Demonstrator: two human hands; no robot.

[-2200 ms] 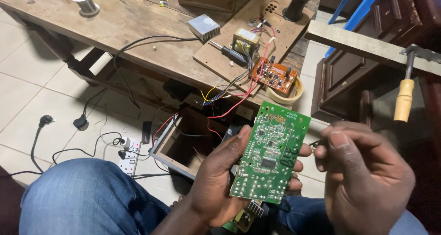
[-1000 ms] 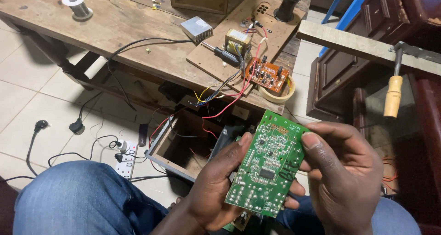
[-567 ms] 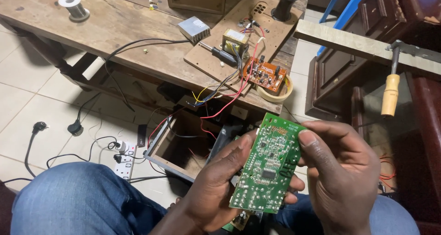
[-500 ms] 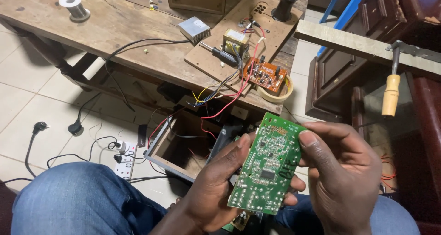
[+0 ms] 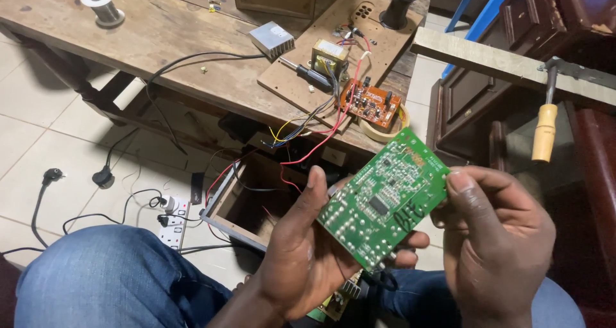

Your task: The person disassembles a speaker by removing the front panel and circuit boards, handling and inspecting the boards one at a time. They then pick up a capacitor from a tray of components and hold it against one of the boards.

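Nearest, blue-jeaned knees (image 5: 115,276) frame both hands. The left hand (image 5: 301,264) cradles a green circuit board (image 5: 385,196) from beneath, thumb up along its left edge, solder side facing the camera. The right hand (image 5: 497,244) pinches the board's right edge with thumb and curled fingers. Farther left, a power strip (image 5: 174,215) lies on the tiled floor. Beyond, on the wooden bench (image 5: 160,39), sit an orange board (image 5: 371,102), a transformer (image 5: 328,52), a heatsink (image 5: 271,38) and a solder spool (image 5: 99,2). At far right hangs a wooden-handled tool (image 5: 545,126).
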